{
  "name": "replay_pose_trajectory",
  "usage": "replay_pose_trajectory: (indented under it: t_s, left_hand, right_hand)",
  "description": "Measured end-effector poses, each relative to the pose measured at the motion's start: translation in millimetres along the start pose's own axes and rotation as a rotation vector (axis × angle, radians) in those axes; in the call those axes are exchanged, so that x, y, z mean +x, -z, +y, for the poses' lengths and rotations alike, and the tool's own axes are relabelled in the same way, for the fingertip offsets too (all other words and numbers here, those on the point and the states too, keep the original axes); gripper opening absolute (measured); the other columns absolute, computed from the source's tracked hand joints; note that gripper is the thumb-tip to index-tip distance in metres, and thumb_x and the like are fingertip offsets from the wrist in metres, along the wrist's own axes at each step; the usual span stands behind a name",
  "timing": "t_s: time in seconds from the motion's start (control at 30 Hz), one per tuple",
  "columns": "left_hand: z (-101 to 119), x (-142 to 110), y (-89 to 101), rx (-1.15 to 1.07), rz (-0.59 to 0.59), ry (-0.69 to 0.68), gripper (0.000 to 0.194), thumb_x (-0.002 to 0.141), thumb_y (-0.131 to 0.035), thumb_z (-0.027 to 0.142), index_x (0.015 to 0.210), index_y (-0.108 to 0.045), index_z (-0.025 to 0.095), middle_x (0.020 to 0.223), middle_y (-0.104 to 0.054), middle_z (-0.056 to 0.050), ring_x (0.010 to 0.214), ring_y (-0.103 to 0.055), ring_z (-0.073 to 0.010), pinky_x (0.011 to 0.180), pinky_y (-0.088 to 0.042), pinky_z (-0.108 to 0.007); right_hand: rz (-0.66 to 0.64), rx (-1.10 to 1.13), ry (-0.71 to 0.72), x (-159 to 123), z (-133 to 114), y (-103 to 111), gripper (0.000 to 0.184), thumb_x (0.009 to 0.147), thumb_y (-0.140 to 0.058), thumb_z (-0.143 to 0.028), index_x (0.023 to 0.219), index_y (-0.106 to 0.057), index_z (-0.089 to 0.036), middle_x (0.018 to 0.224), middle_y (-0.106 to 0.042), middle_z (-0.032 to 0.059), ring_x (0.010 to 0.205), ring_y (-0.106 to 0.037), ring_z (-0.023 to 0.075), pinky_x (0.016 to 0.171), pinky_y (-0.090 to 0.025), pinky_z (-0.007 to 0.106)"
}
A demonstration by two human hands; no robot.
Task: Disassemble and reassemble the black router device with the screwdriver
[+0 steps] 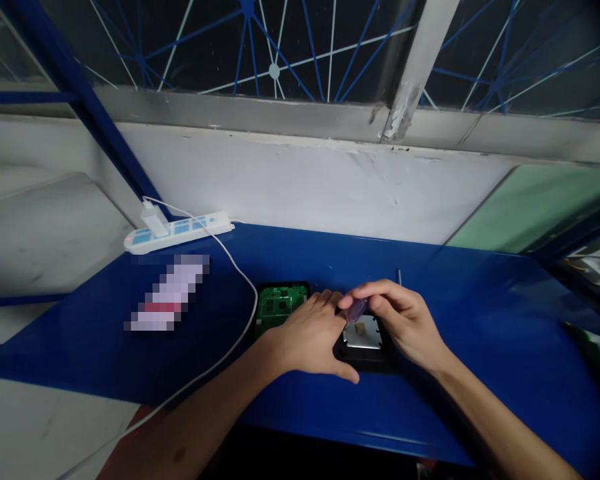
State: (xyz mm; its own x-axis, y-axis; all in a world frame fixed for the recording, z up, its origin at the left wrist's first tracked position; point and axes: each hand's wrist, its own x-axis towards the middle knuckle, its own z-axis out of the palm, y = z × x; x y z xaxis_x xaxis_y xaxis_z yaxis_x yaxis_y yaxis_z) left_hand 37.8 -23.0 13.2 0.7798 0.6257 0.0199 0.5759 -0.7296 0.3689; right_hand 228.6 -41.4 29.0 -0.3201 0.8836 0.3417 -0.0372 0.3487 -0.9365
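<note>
An opened black device point(365, 357) lies on the blue table point(480, 333), showing a green circuit board point(280, 303) on its left and a silver metal plate point(363, 335) on its right. My left hand point(310, 337) rests flat on the middle of the device, fingers stretched out and thumb along its near edge. My right hand point(405, 317) is pinched on a small purple tool handle point(356, 309), held over the metal plate. The tool's tip is hidden behind my fingers.
A white power strip point(180, 232) with a plugged-in white charger point(154, 219) sits at the table's back left; its white cable point(240, 280) trails past the device toward me. A blurred-out object point(167, 301) lies left of the device. A white wall stands behind.
</note>
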Motion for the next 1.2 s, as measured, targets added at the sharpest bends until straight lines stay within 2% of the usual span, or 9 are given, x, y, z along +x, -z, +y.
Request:
replay_pose_trajectory:
  t_s: [0.1,0.27,0.4,0.53,0.63,0.73,0.8,0.97,1.2]
  left_hand:
    - [0.6,0.2,1.8,-0.003,0.001,-0.009,0.087,0.064,-0.086,0.064,0.132,-0.055,0.019,0.134,-0.06,-0.016,0.122,-0.055,-0.0408,0.108,-0.039,-0.052]
    - [0.3,-0.1,-0.4,0.023,0.002,-0.008,0.097,0.064,-0.085,0.066,0.14,-0.049,0.019,0.141,-0.054,-0.017,0.127,-0.052,-0.0405,0.106,-0.041,-0.051]
    - [-0.1,-0.8,-3.7,0.058,-0.001,0.015,0.1,0.063,-0.082,0.072,0.138,-0.05,0.014,0.14,-0.055,-0.02,0.127,-0.053,-0.0419,0.11,-0.037,-0.052]
    - [0.2,-1.8,-3.3,0.056,0.004,0.019,0.103,0.064,-0.082,0.071,0.142,-0.047,0.012,0.146,-0.051,-0.022,0.131,-0.049,-0.0431,0.114,-0.033,-0.053]
    - [0.1,-1.7,-2.2,0.046,-0.006,0.007,0.101,0.065,-0.082,0.07,0.143,-0.047,0.016,0.148,-0.049,-0.02,0.133,-0.047,-0.0431,0.111,-0.037,-0.054]
    - [-0.7,-0.9,-2.8,0.038,-0.006,0.0,0.099,0.064,-0.083,0.069,0.14,-0.049,0.016,0.143,-0.052,-0.02,0.13,-0.049,-0.043,0.109,-0.038,-0.054]
    - [-1.2,-0.4,-3.4,0.035,0.006,-0.004,0.1,0.064,-0.083,0.07,0.139,-0.05,0.013,0.142,-0.053,-0.021,0.129,-0.05,-0.0431,0.111,-0.036,-0.055]
    - [-1.2,0.2,-1.9,0.025,-0.005,0.002,0.093,0.064,-0.084,0.069,0.133,-0.055,0.015,0.136,-0.059,-0.019,0.124,-0.054,-0.0418,0.11,-0.037,-0.054]
    - [-2.7,-0.4,-2.8,-0.024,0.013,-0.025,0.094,0.065,-0.085,0.065,0.14,-0.049,0.022,0.145,-0.05,-0.016,0.129,-0.049,-0.0414,0.107,-0.038,-0.054]
  right_hand:
    - [-0.026,0.033,-0.029,-0.7,-0.6,-0.4,0.023,0.101,-0.055,-0.043,0.106,-0.072,-0.029,0.1,-0.074,0.005,0.087,-0.068,0.0182,0.081,-0.054,0.036]
    - [-0.041,0.083,0.079,3.0,-3.9,-1.9,0.018,0.084,-0.078,-0.043,0.093,-0.072,-0.028,0.099,-0.064,0.0018,0.089,-0.063,0.0168,0.08,-0.053,0.032]
    - [-0.008,0.0,0.06,2.5,-2.8,-1.4,0.012,0.097,-0.064,-0.035,0.101,-0.073,-0.029,0.093,-0.068,0.0021,0.08,-0.064,0.0145,0.074,-0.052,0.03]
    - [0.008,0.041,-0.003,1.3,-2.4,-1.0,0.016,0.101,-0.056,-0.037,0.103,-0.07,-0.029,0.1,-0.073,0.004,0.089,-0.068,0.0171,0.083,-0.054,0.035]
    - [-0.011,0.093,0.038,2.9,-3.3,-1.3,0.014,0.092,-0.069,-0.041,0.098,-0.07,-0.028,0.106,-0.068,0.0042,0.094,-0.067,0.0186,0.086,-0.054,0.037]
    - [0.004,0.057,0.094,4.4,-2.7,-1.2,0.012,0.085,-0.078,-0.036,0.09,-0.072,-0.027,0.097,-0.063,0.0015,0.087,-0.064,0.0161,0.079,-0.053,0.032]
    - [-0.011,0.036,0.09,4.0,-1.5,-0.8,0.007,0.092,-0.07,-0.034,0.095,-0.073,-0.028,0.093,-0.065,0.0014,0.084,-0.064,0.0154,0.076,-0.052,0.032]
    - [-0.056,0.074,0.007,0.8,-0.6,-1.1,0.019,0.103,-0.052,-0.038,0.104,-0.069,-0.03,0.102,-0.074,0.0043,0.086,-0.066,0.0169,0.081,-0.053,0.036]
    - [-0.072,0.133,0.107,3.5,-1.6,-1.7,0.02,0.083,-0.08,-0.04,0.095,-0.07,-0.027,0.104,-0.058,0.0026,0.095,-0.061,0.0171,0.085,-0.051,0.033]
